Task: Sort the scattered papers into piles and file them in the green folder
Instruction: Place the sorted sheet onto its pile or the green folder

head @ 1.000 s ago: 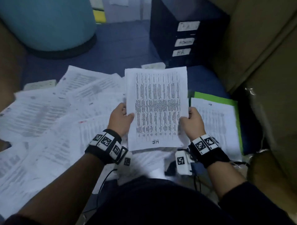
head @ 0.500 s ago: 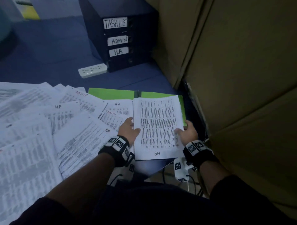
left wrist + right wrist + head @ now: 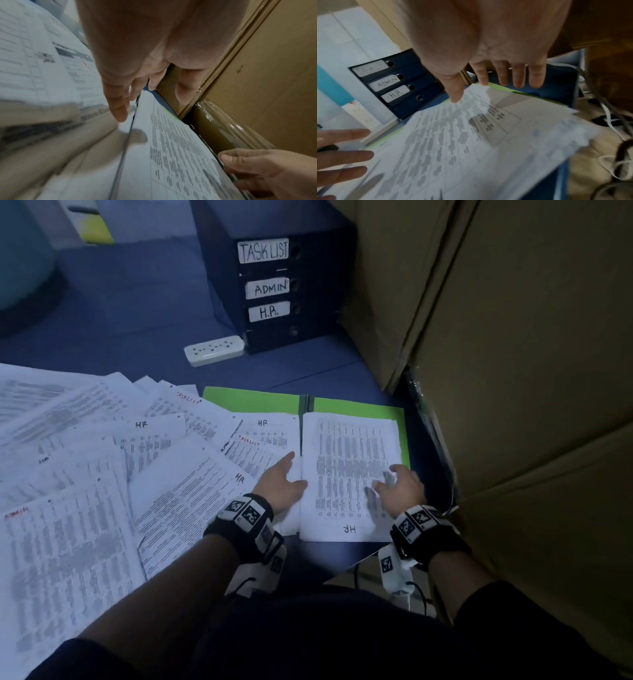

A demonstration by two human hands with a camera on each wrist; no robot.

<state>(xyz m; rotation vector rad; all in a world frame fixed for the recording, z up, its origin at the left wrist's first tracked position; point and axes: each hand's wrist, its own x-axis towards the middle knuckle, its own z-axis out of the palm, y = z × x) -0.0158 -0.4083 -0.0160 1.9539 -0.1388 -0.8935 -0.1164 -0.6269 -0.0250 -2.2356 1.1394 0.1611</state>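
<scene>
The HR sheet (image 3: 349, 474), a second ago held up in both hands, now lies on the right half of the open green folder (image 3: 359, 405), left hand (image 3: 281, 486) and right hand (image 3: 399, 487) spread loose, so one paper is filed

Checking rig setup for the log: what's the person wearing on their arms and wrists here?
Both forearms are bare, with dark sleeves pushed up near the elbows. The left hand and right hand are ungloved. Each wrist carries a black wrist band set with square black-and-white fiducial tags, and a white camera unit, also tagged, hangs beneath it. Thin black cables trail from the units.
</scene>
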